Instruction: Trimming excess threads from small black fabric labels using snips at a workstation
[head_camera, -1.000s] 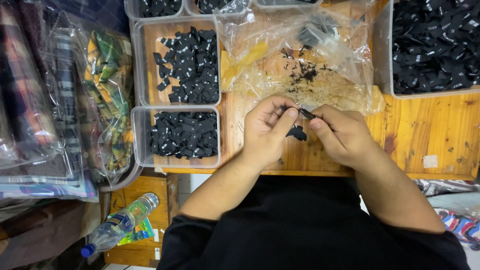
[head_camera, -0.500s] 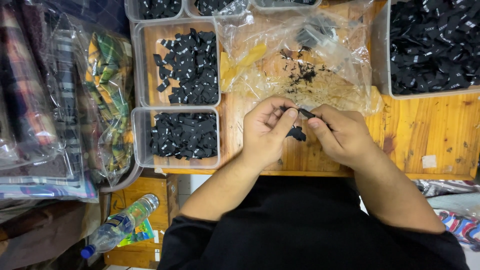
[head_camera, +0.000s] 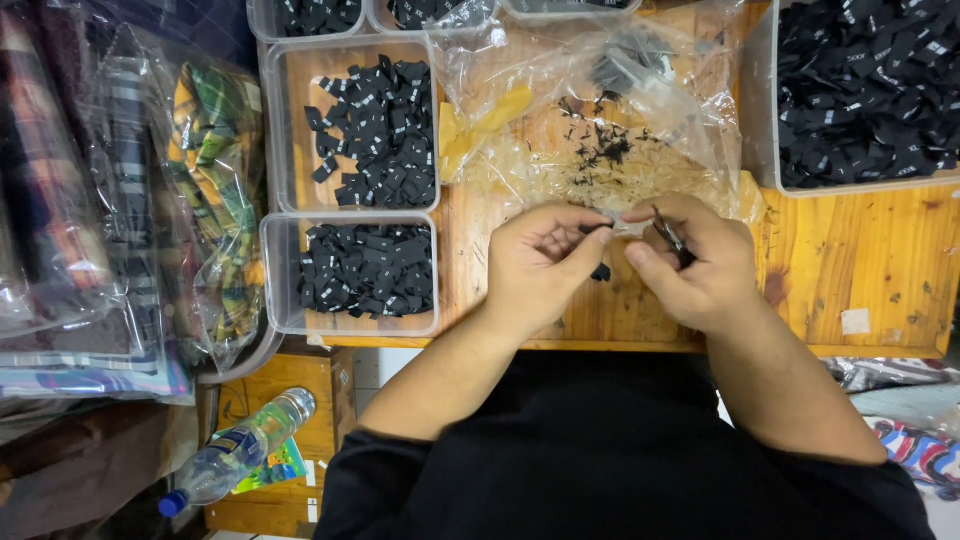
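Wooden surface, crowded with clear trays of black labels (several more behind) and a crumpled plastic bag. Left hand pinched shut on a small label, just above the surface. Right hand closed around small snips, touching that label.

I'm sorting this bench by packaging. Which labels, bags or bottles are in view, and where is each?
Black labels: small black tags with white marks, heaped in a clear tub left of the left hand.
Clear bag: crinkled plastic above both hands, black scraps inside.
Bottle: clear plastic, blue cap, lying at lower left.
Bagged fabric: plaid cloth in clear plastic, far left.
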